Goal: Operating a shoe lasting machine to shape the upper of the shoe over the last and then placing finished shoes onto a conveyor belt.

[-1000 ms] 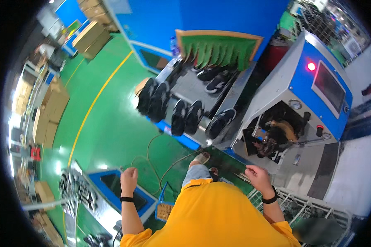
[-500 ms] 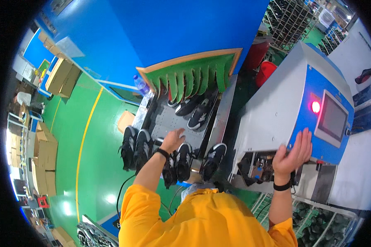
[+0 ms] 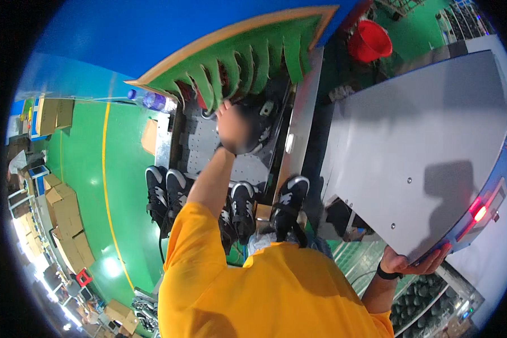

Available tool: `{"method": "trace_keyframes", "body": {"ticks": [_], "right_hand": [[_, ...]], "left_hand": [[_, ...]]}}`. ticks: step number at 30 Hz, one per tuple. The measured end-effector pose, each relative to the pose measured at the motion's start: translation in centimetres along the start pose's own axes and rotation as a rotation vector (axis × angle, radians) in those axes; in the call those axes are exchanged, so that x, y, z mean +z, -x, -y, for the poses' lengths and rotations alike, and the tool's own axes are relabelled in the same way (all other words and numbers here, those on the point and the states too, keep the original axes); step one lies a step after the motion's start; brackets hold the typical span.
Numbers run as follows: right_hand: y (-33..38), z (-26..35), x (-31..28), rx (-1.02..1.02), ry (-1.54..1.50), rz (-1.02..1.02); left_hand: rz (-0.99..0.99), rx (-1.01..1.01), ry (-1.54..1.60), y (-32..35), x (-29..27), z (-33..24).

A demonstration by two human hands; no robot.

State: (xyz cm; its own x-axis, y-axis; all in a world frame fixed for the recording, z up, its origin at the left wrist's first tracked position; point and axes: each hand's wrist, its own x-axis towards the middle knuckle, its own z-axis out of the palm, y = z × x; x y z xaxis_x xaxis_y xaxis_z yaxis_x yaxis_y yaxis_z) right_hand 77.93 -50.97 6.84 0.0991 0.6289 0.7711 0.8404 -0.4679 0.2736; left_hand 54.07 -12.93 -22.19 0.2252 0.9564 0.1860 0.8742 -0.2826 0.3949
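Note:
My left hand [image 3: 234, 127] reaches over the grey perforated plate [image 3: 194, 149] in front of the green strip curtain [image 3: 245, 62]. It is smeared, so its grip does not show. Beside and partly behind it are black sneakers [image 3: 268, 112] on the plate. My right hand [image 3: 416, 262] lies with outstretched fingers against the lower edge of the grey and blue machine [image 3: 377, 152]. Nearer me stand more black-and-white sneakers: a pair [image 3: 176, 194] at the left, another [image 3: 243, 211] in the middle, and one [image 3: 290, 205] at the right.
A purple-tinted bottle [image 3: 152, 101] lies on the metal ledge left of the curtain. A red bucket [image 3: 370, 42] is on the floor beyond the machine. Cardboard boxes [image 3: 67, 208] stand at the far left. A rack with dark items [image 3: 414, 304] is low at the right.
My left hand has moved forward, from above the near sneakers to those by the curtain. My right hand has slid down along the machine's edge. The view has shifted toward the curtain.

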Motion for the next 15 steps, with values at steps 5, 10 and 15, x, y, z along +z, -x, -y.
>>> {"method": "trace_keyframes", "body": {"ticks": [5, 10, 15], "right_hand": [[1.2, -0.9, 0.6, 0.033, 0.001, -0.058], [-1.5, 1.4, 0.4, 0.01, 0.03, -0.02], [-2.7, 2.2, 1.0, 0.044, -0.189, -0.034]], "left_hand": [[0.461, -0.17, -0.042, -3.2, -0.1, 1.2], [0.481, -0.236, 0.066, -1.4, -1.4, 3.2], [0.324, -0.354, 0.577, 5.5, -10.5, 1.3]]}}
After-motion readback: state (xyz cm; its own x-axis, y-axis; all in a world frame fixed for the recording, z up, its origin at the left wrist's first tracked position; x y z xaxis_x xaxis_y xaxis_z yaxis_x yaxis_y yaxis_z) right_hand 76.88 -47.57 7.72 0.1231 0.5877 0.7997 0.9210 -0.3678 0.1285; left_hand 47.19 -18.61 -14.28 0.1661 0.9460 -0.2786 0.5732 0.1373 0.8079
